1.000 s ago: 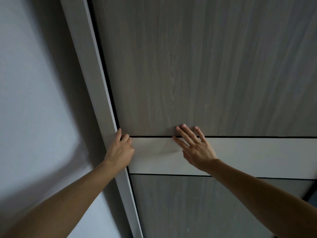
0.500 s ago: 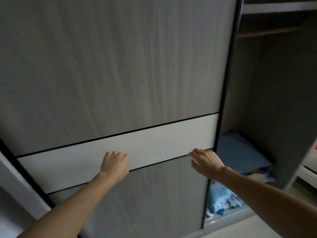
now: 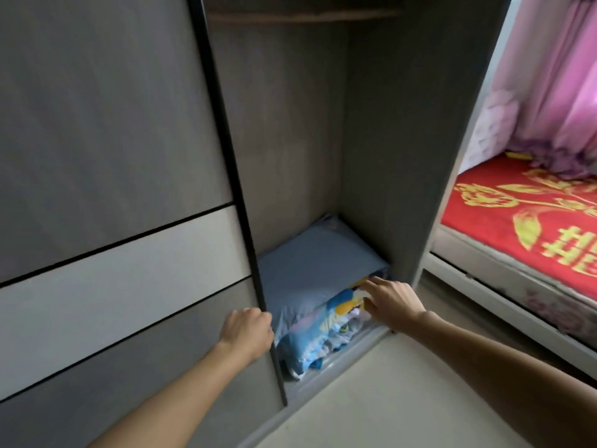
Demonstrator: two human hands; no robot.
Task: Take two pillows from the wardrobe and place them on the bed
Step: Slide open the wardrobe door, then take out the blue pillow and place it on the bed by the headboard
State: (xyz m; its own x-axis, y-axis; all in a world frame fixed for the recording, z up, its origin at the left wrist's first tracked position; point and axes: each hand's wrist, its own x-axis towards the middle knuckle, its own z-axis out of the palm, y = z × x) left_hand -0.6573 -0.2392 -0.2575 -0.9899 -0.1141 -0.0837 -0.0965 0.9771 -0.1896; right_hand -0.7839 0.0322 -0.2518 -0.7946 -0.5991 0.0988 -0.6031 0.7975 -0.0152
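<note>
Curled into a loose fist, the left hand (image 3: pixel 247 331) rests at the dark edge strip of the sliding door (image 3: pixel 122 221), its knuckles against the frame; whether the fingers actually wrap around the edge cannot be told from this angle. By contrast, the right hand (image 3: pixel 392 300) is spread, fingers apart and reaching forward, their tips touching the front corner of the stacked pillows without closing on anything.

From the head view, the wardrobe (image 3: pixel 371 124) stands open on its right side, with the door slid across to the left. Two pillows lie flat on the floor of the open compartment, one on top of the other. On top lies a plain blue pillow (image 3: pixel 310 266), filling most of the compartment's depth. Underneath it, a patterned pillow (image 3: pixel 323 334) in light blue with yellow and white patches shows along its front edge, bulging slightly over the bottom track. Near the top of the compartment a wooden rail (image 3: pixel 300 17) crosses it.

To the right of the wardrobe, well apart from the pillows, is the bed (image 3: pixel 517 227), covered by a red spread with a gold pattern. Pink curtains (image 3: pixel 555 76) hang behind it. Pale floor (image 3: pixel 387 399) lies below both forearms.
</note>
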